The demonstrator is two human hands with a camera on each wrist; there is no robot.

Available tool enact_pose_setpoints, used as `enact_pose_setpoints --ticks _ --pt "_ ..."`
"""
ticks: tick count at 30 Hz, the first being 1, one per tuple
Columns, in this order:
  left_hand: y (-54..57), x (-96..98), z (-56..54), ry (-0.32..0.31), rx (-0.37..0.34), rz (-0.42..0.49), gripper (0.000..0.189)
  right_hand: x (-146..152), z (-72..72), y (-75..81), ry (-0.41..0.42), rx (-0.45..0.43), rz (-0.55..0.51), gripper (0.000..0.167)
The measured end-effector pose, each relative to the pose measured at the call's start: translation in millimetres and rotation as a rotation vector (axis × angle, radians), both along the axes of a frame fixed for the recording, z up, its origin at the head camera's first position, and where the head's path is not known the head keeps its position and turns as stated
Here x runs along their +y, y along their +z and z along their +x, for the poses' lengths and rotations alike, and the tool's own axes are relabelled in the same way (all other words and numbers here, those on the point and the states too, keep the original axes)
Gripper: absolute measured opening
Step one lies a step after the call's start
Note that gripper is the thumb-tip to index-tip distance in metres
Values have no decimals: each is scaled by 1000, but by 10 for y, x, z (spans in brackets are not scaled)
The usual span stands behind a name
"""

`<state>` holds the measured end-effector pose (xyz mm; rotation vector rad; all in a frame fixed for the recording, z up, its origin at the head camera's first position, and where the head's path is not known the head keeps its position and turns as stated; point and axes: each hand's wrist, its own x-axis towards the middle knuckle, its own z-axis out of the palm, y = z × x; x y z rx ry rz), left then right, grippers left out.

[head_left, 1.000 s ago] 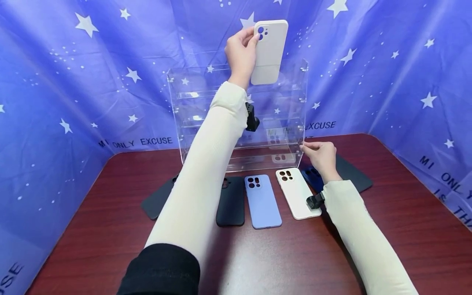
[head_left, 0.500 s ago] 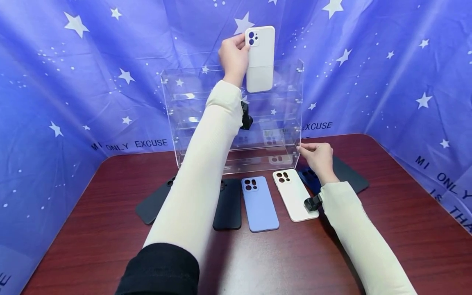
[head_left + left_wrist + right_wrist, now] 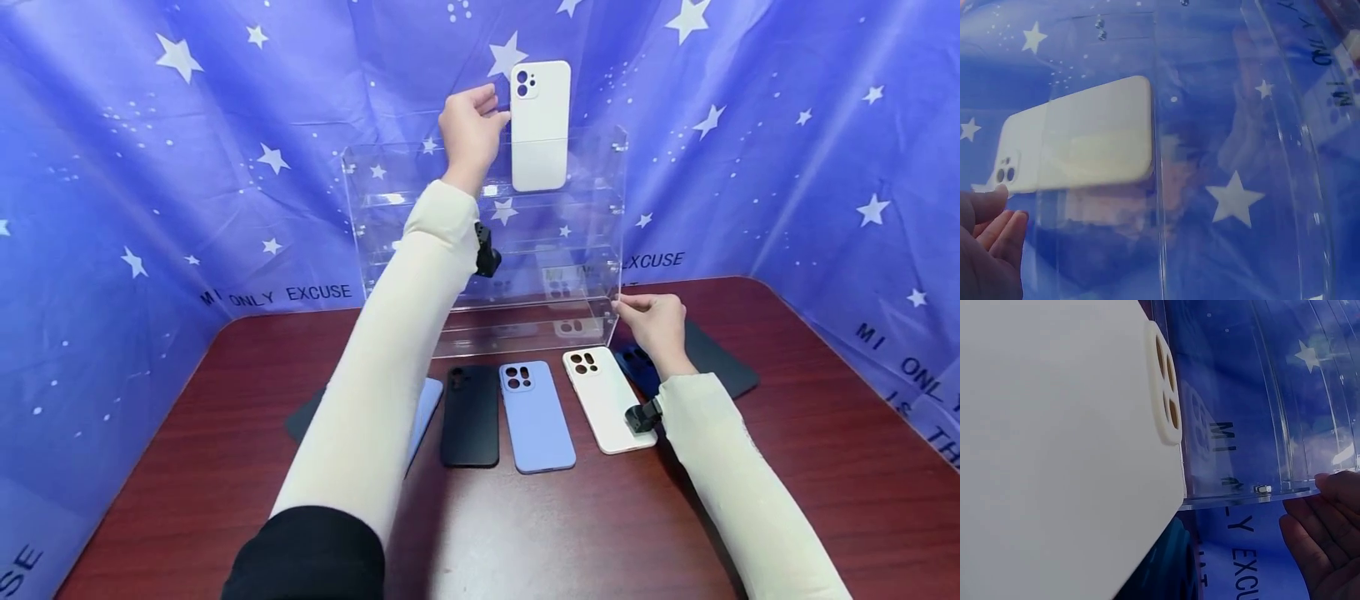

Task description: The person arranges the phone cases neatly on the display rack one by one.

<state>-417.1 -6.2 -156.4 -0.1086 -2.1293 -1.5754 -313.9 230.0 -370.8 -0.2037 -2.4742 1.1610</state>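
A cream phone case [image 3: 540,158] stands upright in the top tier of a clear acrylic display rack [image 3: 517,337]; its lower part shows through the front lip. My left hand [image 3: 470,133] is at the case's left edge, fingers loosely bent and not wrapped round it. In the left wrist view, the thumb tip of the left hand [image 3: 988,244] lies at the camera-hole corner of the case [image 3: 1085,140]; whether it touches is unclear. My right hand [image 3: 654,329] pinches the rack's right side panel low down, thumb inside and fingers outside in the right wrist view [image 3: 1322,531].
On the dark red table [image 3: 570,533] lie a black case [image 3: 471,421], a blue case [image 3: 538,421], a white case [image 3: 603,404], a navy case [image 3: 636,367] and a dark grey case [image 3: 720,360]. My left sleeve partly covers another blue case [image 3: 426,412]. A starry curtain [image 3: 225,208] hangs behind.
The cream case has come down into the top tier and straightened upright. My left hand has loosened from it and drawn slightly left. The right hand keeps its hold on the rack.
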Motion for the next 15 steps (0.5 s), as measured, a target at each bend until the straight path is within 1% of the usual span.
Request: enact_pose_setpoints --ticks 2,4,8,11,15 --pt "-8 -84 62 -56 9 34 41 -2 2 9 -2 0 6 25" --pt "-15 -169 132 -110 0 63 42 1 -1 10 -4 2 11 25" --pt "-52 -328 290 -186 -8 95 44 12 -2 7 -4 11 13 26" --pt "-135 -450 416 -233 -19 93 44 16 8 4 0 6 11 26" --pt "-309 -633 580 -274 -6 87 42 -2 27 9 5 4 9 27"
